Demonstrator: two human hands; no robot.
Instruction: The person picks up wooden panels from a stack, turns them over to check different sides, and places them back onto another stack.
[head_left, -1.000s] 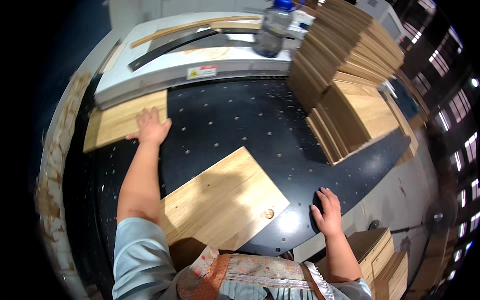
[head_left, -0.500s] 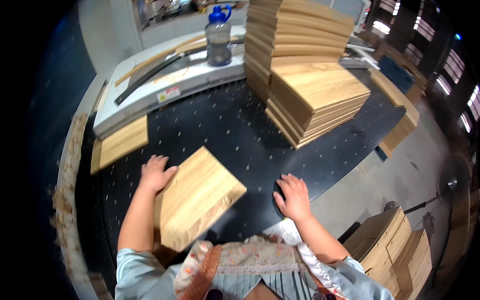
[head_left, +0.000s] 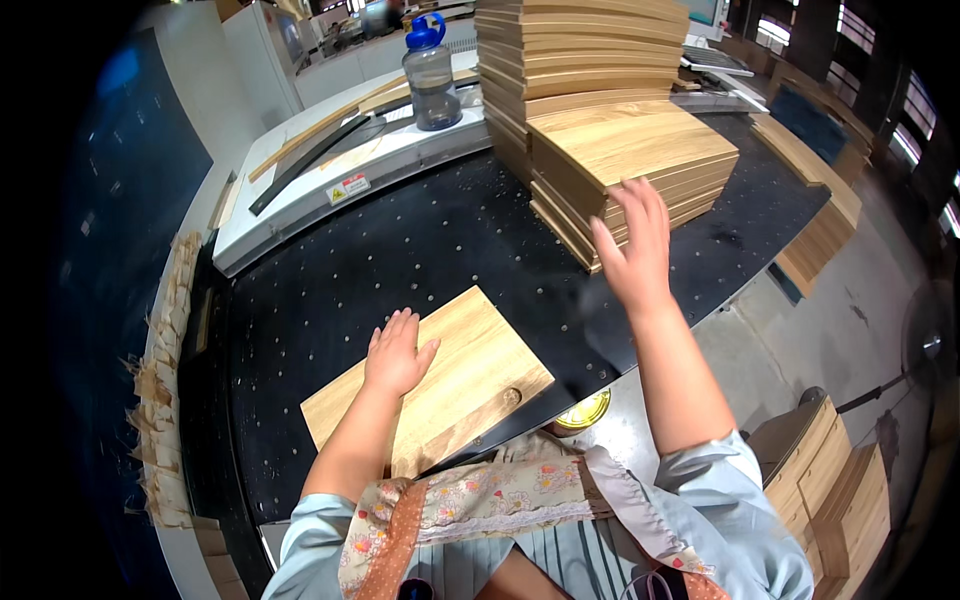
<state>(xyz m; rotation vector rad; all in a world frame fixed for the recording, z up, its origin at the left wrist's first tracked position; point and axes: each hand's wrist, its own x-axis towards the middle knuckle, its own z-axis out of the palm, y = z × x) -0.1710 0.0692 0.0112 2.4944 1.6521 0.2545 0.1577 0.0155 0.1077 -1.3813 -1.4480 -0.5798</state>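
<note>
My left hand (head_left: 395, 358) lies flat, fingers stretched out, on pale wood-grain board by the table's near edge. Beneath it is a wooden board (head_left: 480, 350) with an oblong dark mark near its right corner. Wood of the same colour (head_left: 335, 402) shows left of my wrist; whether it is a separate piece I cannot tell. My right hand (head_left: 640, 255) is raised at the near corner of a low stack of boards (head_left: 630, 145), thumb and fingers apart. Whether the fingertips touch the stack I cannot make out.
A taller stack of boards (head_left: 600, 60) rises behind the low one on the black dotted table (head_left: 400, 240). A blue-lidded water bottle (head_left: 432, 85) stands on the white machine ledge (head_left: 290, 215). Wooden panels (head_left: 830, 490) are at lower right, and a yellow round lid (head_left: 585, 412) sits below the edge.
My right hand has risen from the table edge to the low stack. My left hand has shifted onto the board, which now lies farther right. The small board beside the machine has left its place.
</note>
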